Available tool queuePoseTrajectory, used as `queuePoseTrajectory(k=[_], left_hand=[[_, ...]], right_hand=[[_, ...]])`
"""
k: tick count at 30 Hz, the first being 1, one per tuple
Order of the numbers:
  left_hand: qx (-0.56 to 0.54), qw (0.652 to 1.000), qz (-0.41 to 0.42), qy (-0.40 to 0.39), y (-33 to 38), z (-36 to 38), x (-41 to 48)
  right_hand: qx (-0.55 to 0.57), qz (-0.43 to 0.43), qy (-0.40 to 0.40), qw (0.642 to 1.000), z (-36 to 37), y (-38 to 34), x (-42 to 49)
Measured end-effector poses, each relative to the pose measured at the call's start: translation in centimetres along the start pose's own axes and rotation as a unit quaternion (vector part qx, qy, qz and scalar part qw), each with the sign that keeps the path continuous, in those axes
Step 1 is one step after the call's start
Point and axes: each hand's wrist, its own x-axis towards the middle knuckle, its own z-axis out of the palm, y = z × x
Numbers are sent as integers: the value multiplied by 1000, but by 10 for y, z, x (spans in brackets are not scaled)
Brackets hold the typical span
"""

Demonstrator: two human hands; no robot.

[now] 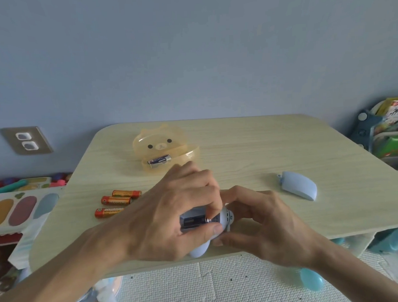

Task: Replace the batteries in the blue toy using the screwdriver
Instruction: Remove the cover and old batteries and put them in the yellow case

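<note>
Since the head camera is the only view, everything comes from its downward look at the pale wood-grain table (261, 148). The blue toy (226, 217) sits at the table's near edge, held between both hands. The left hand (173, 219) arches over the toy from the left, thumb against its near side and fingers curled down on top. One fingertip pushes at the metal end of a battery (197, 221) lying in the open compartment. The right hand (263, 223) wraps bent fingers round the toy's rounded right end to steady it. The toy looks like a light, hard, smooth plastic shell with bulging curves, so it probably slips and rolls easily. It is best gripped across the body on either side of the compartment, not by its small knobs. The battery is a stiff, slick cylinder, and the contact spring will likely push back against it. Left of the toy and slightly farther off lie three orange batteries (116, 200), close together. Beyond the toy stands a translucent yellow bear-shaped box (164, 149), lid open, with a silver battery (159, 160) inside. Well to the right of the toy rests the pale blue cover (299, 185), a thin curved shell with a small tab. It is likely featherlight and best pinched by its edges. No screwdriver is visible.
</note>
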Motion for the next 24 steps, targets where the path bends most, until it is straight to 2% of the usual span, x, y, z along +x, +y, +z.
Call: queuePoseTrajectory(k=[5, 8, 10, 12, 13, 16, 20, 24], left_hand=[[15, 1000, -8, 24, -5, -14, -10], [-16, 997, -66, 28, -8, -18, -18], [-113, 984, -119, 74, -6, -22, -17], [-245, 946, -150, 153, -9, -34, -8], [-268, 929, -169, 193, -18, -41, -2], [-177, 926, -234, 236, -57, -64, 11], [-70, 937, -291, 179, -93, -54, 13], [-21, 943, -311, 118, -103, -40, 14]], right_hand=[[-7, 1, -2, 1000, -1, 2, -1], [-5, 6, 2, 1000, 0, 4, -1], [0, 10, 6, 1000, 1, 4, -1], [1, 15, 9, 1000, 1, 4, -1], [5, 19, 11, 1000, 2, 4, -2], [12, 28, 8, 1000, 2, 5, -3], [20, 34, 9, 999, 2, 6, -5], [23, 36, 8, 999, 2, 8, -5]])
